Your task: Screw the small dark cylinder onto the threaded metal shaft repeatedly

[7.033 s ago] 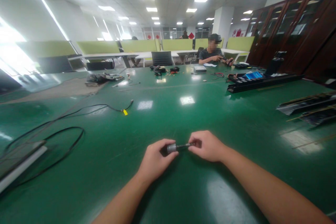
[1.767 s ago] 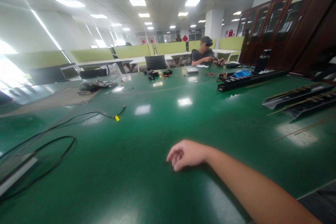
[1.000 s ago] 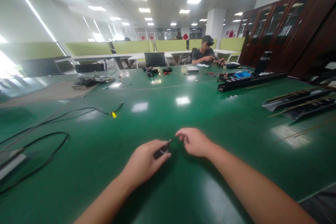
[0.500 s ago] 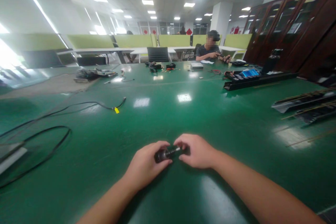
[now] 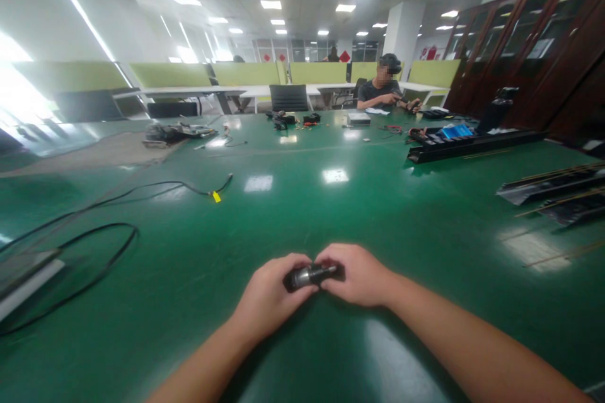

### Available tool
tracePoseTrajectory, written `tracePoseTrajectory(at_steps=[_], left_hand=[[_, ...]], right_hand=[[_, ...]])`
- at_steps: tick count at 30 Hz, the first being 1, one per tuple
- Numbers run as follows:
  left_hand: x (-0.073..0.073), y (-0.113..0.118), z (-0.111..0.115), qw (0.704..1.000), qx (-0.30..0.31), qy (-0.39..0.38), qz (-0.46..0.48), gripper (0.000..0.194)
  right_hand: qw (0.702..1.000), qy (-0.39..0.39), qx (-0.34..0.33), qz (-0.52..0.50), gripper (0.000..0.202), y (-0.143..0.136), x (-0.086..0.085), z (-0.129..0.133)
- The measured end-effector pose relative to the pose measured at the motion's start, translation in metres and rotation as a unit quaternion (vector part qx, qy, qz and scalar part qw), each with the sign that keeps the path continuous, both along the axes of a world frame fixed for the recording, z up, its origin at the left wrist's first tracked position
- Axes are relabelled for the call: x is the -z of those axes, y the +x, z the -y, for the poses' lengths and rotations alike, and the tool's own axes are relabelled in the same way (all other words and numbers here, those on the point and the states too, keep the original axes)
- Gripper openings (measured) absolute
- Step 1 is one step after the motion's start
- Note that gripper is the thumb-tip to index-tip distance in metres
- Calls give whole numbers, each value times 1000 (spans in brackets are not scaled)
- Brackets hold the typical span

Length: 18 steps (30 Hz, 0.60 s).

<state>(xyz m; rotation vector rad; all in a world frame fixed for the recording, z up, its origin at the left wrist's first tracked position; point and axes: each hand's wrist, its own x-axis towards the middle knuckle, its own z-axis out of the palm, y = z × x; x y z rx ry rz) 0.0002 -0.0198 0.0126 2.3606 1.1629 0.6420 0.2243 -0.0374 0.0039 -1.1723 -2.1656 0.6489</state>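
Low in the middle of the head view, a small dark cylindrical object (image 5: 307, 275) with a shiny band lies sideways between my two hands. My left hand (image 5: 278, 289) has its thumb and fingers wrapped round the object's left part. At the right end, the curled fingers and thumb of my right hand (image 5: 352, 274) close on a dark end piece. Whether this piece is joined to the cylinder is too small to tell. Both hands are just above or on the green table (image 5: 302, 220).
A black cable (image 5: 108, 258) with a yellow tag (image 5: 216, 196) runs across the left side. Black rails (image 5: 548, 189) and thin rods lie at the right. Farther back are a black channel (image 5: 454, 150), a small box (image 5: 358, 119) and a seated person (image 5: 373, 94).
My hands have come slightly closer together, with the object's parts between them. The whole view has shifted a little, so the surroundings appear farther right.
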Motion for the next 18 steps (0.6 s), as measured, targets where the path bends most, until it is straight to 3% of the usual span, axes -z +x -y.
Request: tracePoseTrajectory(at_steps=[18], left_hand=[[3, 1, -1, 1000, 7, -25, 16, 27]], right_hand=[[999, 35, -18, -18, 17, -2, 2, -1]])
